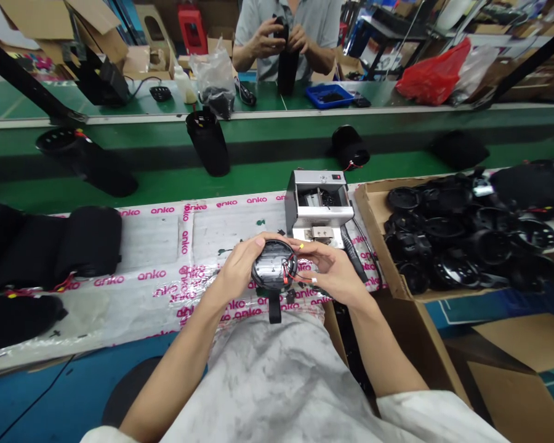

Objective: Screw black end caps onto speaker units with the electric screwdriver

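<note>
In front of my body I hold a round black plastic cap (pixel 273 266) with its inner side up. A black strap (pixel 275 307) hangs from its near edge. My left hand (pixel 240 266) is closed around the cap's left rim. My right hand (pixel 335 271) is curled at the right rim, its fingers around thin red and black wires (pixel 292 269) that come out of the cap. A yellow connector (pixel 301 246) shows at the right fingertips, and a white connector (pixel 314 280) lies by the thumb. Just beyond my hands stands a silver-grey machine (pixel 322 212) with an open top.
A cardboard tray (pixel 373 246) of black plastic parts stands on the right. Black fabric-covered cylinders (pixel 92 240) lie on the left. Other cylinders, including an upright-leaning one (pixel 208 144), rest on the green conveyor (pixel 161 175). Across it, a person (pixel 289 43) handles a black cylinder.
</note>
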### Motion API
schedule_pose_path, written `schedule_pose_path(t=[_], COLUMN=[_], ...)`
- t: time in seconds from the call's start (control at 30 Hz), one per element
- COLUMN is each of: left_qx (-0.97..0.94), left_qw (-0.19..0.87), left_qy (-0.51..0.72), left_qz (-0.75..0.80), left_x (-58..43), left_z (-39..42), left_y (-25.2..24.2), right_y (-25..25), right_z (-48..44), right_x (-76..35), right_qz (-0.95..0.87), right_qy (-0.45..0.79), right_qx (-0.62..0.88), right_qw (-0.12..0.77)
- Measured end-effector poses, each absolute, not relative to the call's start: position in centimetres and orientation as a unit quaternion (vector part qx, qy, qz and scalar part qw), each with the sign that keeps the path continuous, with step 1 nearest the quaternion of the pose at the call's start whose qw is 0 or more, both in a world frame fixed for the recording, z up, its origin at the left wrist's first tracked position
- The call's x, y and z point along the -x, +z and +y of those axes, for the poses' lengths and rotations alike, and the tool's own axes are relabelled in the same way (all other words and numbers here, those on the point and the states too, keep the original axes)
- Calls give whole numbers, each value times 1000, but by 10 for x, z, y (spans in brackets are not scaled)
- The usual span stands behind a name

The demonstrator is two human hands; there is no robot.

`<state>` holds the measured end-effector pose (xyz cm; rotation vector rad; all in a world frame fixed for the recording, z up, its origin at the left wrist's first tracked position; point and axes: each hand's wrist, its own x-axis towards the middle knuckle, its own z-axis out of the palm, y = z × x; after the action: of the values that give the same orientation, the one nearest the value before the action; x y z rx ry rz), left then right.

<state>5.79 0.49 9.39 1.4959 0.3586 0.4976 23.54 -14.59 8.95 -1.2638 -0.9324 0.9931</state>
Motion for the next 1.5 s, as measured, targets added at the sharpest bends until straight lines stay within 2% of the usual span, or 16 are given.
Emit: schedule_pose_path(t=[0.07, 0.13, 0.23, 0.4, 0.57, 0.7, 0.83, 0.97, 1.07, 1.13, 1.2, 1.3, 1.5], left_qx=[-657, -639, -626, -629, -627, -611, -601, -599, -596, -594, -594, -592, -595], left_qw=[693, 704, 719, 726, 728, 735, 738, 737, 730, 728, 726, 728, 726], left_qy=[245, 261, 260, 233, 230, 245, 256, 262, 277, 283, 288, 290, 293], left_qz=[170, 167, 151, 152, 154, 165, 171, 175, 186, 191, 193, 191, 181], left_x=[-60, -62, -64, -62, -62, -64, -64, -64, -64, -64, -64, -65, -64], left_z=[4, 3, 3, 7, 8, 5, 1, -3, -6, -8, -9, -10, -10], left_y=[89, 85, 83, 84, 82, 83, 85, 85, 85, 85, 85, 86, 87], right_y=[99, 106, 101, 64, 53, 57, 72, 108, 139, 158, 173, 181, 143], right_z=[-157, -172, -189, -185, -175, -176, -190, -197, -180, -160, -141, -121, -109], right_x=[-251, -275, -314, -339, -337, -342, -346, -341, -335, -330, -325, -312, -277], right_qz=[-413, -394, -312, -299, -318, -306, -258, -220, -203, -205, -248, -362, -447], right_qy=[388, 281, 135, 141, 202, 226, 250, 219, 203, 197, 196, 185, 195], right_qx=[576, 664, 803, 880, 876, 857, 817, 726, 537, 395, 340, 342, 377], right_qw=[589, 569, 490, 340, 300, 348, 452, 613, 793, 873, 886, 847, 787])
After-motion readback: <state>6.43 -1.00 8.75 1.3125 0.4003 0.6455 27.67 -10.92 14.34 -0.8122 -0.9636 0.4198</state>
